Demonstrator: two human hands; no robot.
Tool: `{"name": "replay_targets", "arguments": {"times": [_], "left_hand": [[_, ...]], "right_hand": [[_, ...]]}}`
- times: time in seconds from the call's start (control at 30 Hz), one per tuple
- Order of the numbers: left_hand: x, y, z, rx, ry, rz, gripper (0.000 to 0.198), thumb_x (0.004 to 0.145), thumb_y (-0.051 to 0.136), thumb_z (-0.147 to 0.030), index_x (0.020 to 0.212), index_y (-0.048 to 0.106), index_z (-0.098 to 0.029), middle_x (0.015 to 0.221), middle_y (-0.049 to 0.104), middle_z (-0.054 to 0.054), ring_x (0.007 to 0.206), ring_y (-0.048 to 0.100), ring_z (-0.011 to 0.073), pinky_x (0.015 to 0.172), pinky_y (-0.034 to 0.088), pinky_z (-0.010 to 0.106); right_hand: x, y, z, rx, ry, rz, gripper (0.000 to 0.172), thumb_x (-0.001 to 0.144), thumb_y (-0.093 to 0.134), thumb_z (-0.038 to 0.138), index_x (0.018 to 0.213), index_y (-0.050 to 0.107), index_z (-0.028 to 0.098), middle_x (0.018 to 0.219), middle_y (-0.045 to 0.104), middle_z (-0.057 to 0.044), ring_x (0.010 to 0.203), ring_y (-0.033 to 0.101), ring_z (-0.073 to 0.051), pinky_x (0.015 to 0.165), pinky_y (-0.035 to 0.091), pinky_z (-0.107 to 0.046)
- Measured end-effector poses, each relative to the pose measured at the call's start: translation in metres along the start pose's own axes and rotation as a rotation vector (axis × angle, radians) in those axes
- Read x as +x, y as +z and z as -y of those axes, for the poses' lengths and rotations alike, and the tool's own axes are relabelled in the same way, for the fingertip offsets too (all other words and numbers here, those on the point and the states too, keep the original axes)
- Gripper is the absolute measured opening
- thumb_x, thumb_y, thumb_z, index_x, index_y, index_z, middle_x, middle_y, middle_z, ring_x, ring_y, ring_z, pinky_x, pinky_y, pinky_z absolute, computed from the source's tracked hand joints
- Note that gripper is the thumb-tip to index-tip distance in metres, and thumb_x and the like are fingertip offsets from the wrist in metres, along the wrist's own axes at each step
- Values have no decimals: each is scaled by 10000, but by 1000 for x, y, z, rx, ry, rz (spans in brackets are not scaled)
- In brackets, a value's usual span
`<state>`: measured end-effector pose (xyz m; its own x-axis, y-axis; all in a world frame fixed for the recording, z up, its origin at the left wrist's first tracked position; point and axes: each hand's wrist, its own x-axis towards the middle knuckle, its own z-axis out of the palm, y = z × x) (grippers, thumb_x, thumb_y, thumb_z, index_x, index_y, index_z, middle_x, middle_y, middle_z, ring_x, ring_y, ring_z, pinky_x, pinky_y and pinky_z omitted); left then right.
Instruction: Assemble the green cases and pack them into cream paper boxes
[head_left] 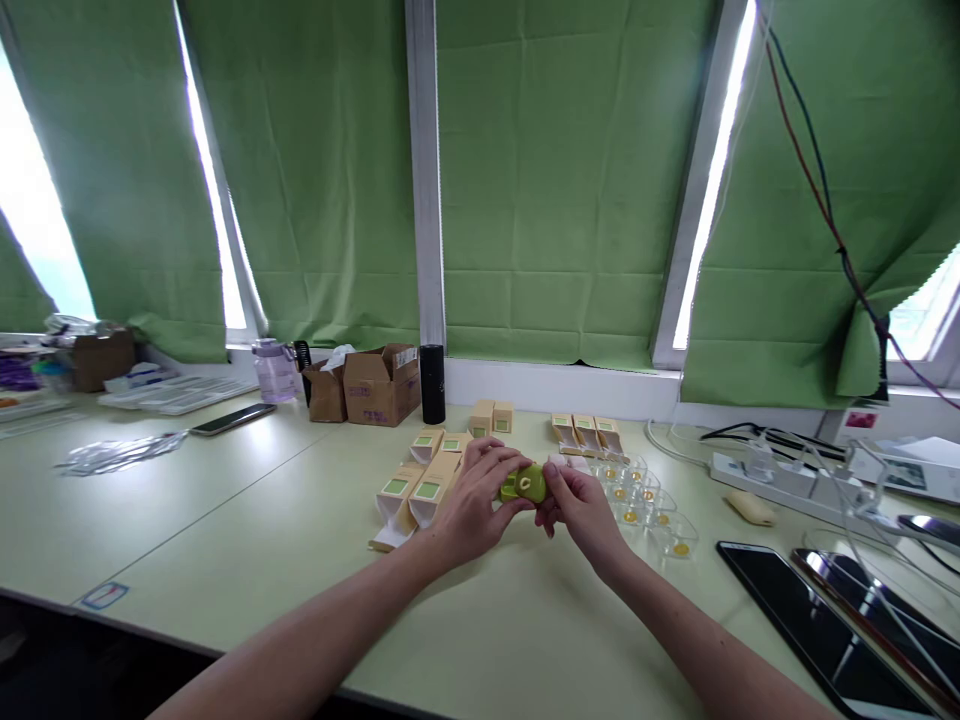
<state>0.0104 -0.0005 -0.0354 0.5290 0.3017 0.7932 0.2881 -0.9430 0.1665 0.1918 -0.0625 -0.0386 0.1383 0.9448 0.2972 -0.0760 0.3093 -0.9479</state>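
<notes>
My left hand (476,498) is closed around a small green object (531,484) with a pale ring-shaped mark on its face. From the other side, the fingers of my right hand (583,508) pinch its right edge, partly covering it. The exact kind of the green object cannot be made out. Just left of my left hand lie several small cardboard boxes (395,492) with green labels, some with their flaps open. To the right of my right hand stand several clear plastic cups (679,538) with yellow dots in them. Whitish pieces (577,463) show behind my right fingers.
More open small boxes (586,436) stand at the back. Behind are a black cylinder (433,384), a cardboard carton (381,385) and a purple bottle (274,370). A power strip (795,487) with cables and a black tablet (787,620) lie right; a phone (234,419) lies left.
</notes>
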Motion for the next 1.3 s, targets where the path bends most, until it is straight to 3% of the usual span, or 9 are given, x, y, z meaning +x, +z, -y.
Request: {"name": "replay_targets", "arguments": {"times": [0.23,0.43,0.53,0.63,0.73,0.87,1.0,1.3], "left_hand": [[16,-8,-5,-45,-136,97,426,880,809,-210,1286,679,-224,1168,732,99,1157,553,316,1016,518,488],[23,-3,4,-330,-487,-35,469,735,882,-194,1179,730,-210,1136,692,107,1036,641,285,922,557,448],[26,0,13,-473,-588,-41,472,713,909,-264,1147,739,-190,1126,721,114,944,667,254,837,560,405],[32,3,20,-607,-640,-19,512,667,949,-287,1118,734,-176,1120,759,115,935,687,246,801,541,370],[37,6,21,-730,-742,-44,598,588,991,-277,1110,721,-167,1120,776,124,979,713,262,781,530,340],[38,12,20,-818,-784,-88,649,544,1008,-270,1101,689,-172,1129,783,120,1020,718,263,792,526,326],[31,14,16,-906,-797,-100,649,565,989,-257,1108,641,-190,1135,790,114,964,717,242,829,561,369],[24,15,11,-976,-749,-71,646,563,978,-199,1106,628,-198,1089,790,86,971,707,224,819,595,350]], "right_hand": [[4,-5,9,4,18,-7,735,707,694,914,661,608,186,567,667,-43,390,598,-148,336,397,-223],[15,-28,20,-20,-84,-145,662,752,718,846,678,609,197,617,674,-43,432,564,-135,390,351,-232],[20,-45,28,-214,-180,-249,592,857,634,782,709,627,210,661,677,-40,491,547,-144,487,405,-276],[23,-61,37,-723,-221,-282,321,922,648,510,766,672,229,724,709,-42,643,592,-194,633,437,-321],[21,-68,44,-1286,-120,-166,56,887,677,269,862,727,261,870,767,-41,859,649,-242,680,385,-325],[16,-67,45,-1618,-54,68,173,809,760,227,981,755,243,1009,792,-75,1094,642,-299,823,405,-355],[12,-64,41,-1743,-49,156,234,830,722,211,1060,766,199,1101,778,-134,1164,615,-342,910,389,-401],[10,-61,40,-1788,-42,201,223,868,636,115,1041,762,177,1115,777,-144,1144,611,-343,869,354,-399]]}}
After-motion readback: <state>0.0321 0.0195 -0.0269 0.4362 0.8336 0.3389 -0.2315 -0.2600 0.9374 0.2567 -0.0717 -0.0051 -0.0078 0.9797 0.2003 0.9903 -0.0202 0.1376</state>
